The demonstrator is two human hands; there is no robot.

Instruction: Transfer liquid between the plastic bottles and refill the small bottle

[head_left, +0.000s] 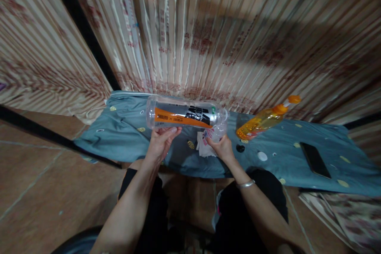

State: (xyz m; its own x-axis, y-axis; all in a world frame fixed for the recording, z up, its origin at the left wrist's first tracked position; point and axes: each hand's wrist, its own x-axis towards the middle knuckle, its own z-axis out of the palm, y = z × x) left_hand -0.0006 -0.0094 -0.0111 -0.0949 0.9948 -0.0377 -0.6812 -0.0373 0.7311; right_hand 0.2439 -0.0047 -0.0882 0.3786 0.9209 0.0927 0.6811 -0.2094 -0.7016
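Note:
My left hand (162,141) is closed on the underside of a large clear plastic bottle (183,113) with an orange and black label. That bottle lies sideways in the air, its neck pointing right. My right hand (222,147) grips a smaller clear plastic bottle (219,129), whose upper part is close against the large bottle's neck; whether the two mouths touch I cannot tell. Behind the right fingers, a white tissue (204,149) rests on the blue cloth (178,162). A small black cap (240,148) sits just right of this hand.
An orange-topped bottle of yellow-orange liquid (262,122) is to the right, leaning in view. Nearby are a white disc (262,156) and a black phone (314,159). A pleated curtain (190,39) hangs behind; dark metal poles (86,31) stand at left.

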